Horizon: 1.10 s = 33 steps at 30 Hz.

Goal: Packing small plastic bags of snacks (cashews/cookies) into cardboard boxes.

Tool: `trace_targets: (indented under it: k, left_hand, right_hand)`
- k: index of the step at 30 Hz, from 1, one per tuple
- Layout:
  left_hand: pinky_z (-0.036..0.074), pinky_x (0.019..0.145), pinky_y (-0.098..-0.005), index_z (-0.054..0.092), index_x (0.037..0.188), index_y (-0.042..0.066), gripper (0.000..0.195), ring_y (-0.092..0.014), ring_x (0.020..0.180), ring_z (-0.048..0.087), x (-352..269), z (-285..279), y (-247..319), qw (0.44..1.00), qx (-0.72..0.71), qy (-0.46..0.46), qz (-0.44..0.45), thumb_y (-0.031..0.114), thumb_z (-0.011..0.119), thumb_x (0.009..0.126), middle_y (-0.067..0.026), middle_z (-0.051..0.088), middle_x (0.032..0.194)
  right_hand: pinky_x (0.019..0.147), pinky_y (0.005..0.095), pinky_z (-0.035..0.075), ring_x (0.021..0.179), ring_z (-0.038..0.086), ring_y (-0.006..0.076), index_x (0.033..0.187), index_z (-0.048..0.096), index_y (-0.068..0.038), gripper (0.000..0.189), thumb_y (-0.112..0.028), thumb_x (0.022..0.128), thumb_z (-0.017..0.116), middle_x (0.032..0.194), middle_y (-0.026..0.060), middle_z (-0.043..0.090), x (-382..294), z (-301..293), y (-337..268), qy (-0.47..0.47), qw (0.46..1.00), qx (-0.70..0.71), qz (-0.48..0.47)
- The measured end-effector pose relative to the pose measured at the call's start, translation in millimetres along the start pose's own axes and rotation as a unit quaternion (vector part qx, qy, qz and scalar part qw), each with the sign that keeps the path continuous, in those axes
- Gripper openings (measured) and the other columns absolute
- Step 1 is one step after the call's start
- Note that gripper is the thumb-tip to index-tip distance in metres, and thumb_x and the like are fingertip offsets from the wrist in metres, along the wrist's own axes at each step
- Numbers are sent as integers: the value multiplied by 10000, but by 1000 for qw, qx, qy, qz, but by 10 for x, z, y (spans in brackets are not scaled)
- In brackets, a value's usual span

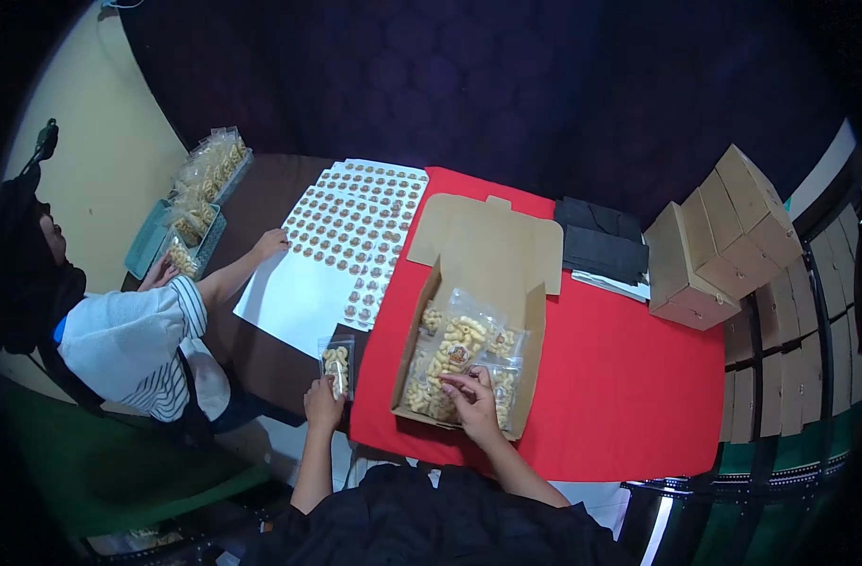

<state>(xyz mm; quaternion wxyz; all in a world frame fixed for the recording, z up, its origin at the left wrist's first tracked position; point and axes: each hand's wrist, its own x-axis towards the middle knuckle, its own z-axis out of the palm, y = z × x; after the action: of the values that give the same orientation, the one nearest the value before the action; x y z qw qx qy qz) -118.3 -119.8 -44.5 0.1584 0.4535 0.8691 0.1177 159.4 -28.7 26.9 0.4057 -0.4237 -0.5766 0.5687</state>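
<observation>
My left hand (323,406) grips the lower end of a clear pouch of pasta-shaped snacks (338,359) at the dark table's near edge. No round sticker can be made out on that pouch. My right hand (477,409) is over an open cardboard box (534,332), its thumb and forefinger at a larger-looking clear pouch (463,332) with a round sticker. Whether the fingers pinch that pouch or only rest against it is unclear. Around and under it, more snack pouches (503,342) lie in the box, partly hidden by the top pouch and my hand.
White sticker sheets (289,297) lie left of the box, a co-worker's hand (270,244) on their edge. The co-worker's other hand touches a pouch by teal baskets (211,240). Black folded material (604,240) and stacked cartons (721,233) stand right on the red cloth (615,396).
</observation>
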Motion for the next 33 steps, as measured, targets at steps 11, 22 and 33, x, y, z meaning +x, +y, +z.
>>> trace_targets:
  k: [11,22,33]
  left_hand:
    - [421,843,-427,533,1058,67,352,-331,996,525,-336,22,397,992,-71,106,6,6,586,716,-143,525,1033]
    - [387,912,-287,397,1234,15,402,-150,1048,486,-329,-496,2088,752,-627,-193,72,191,543,903,-107,499,1148]
    - [411,891,-303,303,1239,-17,481,-205,1116,459,-399,-431,1983,733,-628,-197,171,198,564,897,-168,464,1170]
  right_hand:
    - [773,218,415,919,448,125,1000,671,-55,182,-53,826,617,980,42,380,-220,-691,-65,15,1000,15,-17]
    - [793,240,421,862,455,121,1420,31,-185,771,-41,868,549,1170,108,406,-97,-175,-341,-27,984,172,-44]
    - [909,271,389,1035,495,141,1228,381,43,433,-239,928,517,1141,103,514,215,-168,-649,-72,991,100,47]
